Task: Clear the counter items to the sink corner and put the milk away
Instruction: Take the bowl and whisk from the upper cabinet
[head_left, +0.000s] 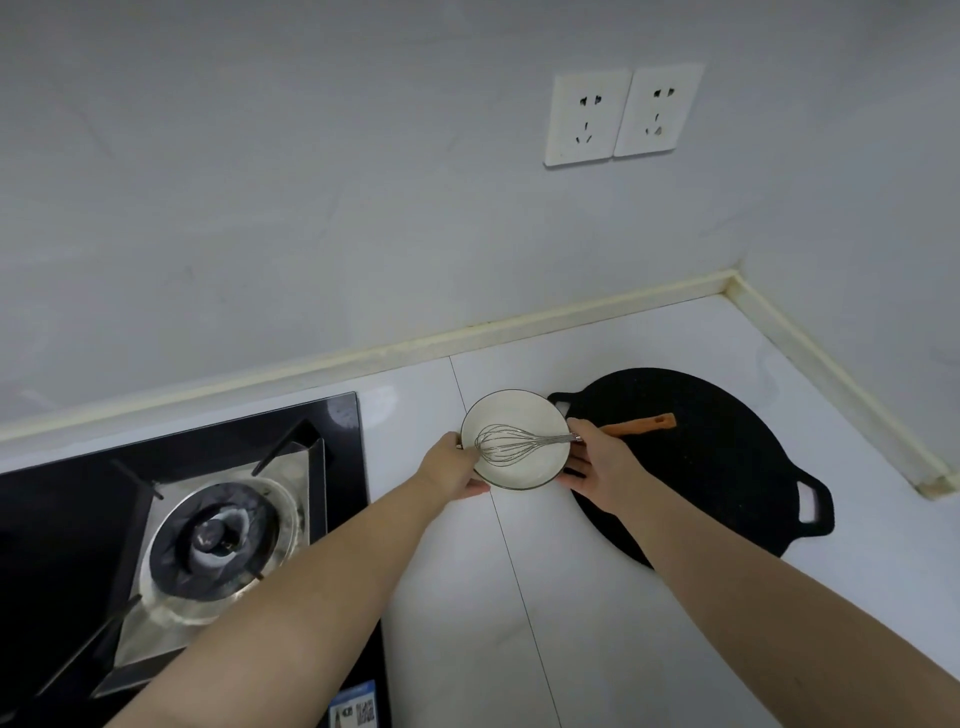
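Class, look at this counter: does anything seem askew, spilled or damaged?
Nothing is spilled or broken. One thing sits loosely: the whisk lies in the bowl with its orange handle jutting past the rim over the black griddle, so it might tip out when carried.

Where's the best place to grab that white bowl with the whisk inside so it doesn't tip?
Probably the rim, from two opposite sides, where the left hand and right hand are now. The bowl is wide and shallow, and the whisk lies across it with its orange handle sticking out past the right edge, so a thumb there should pin the whisk too.
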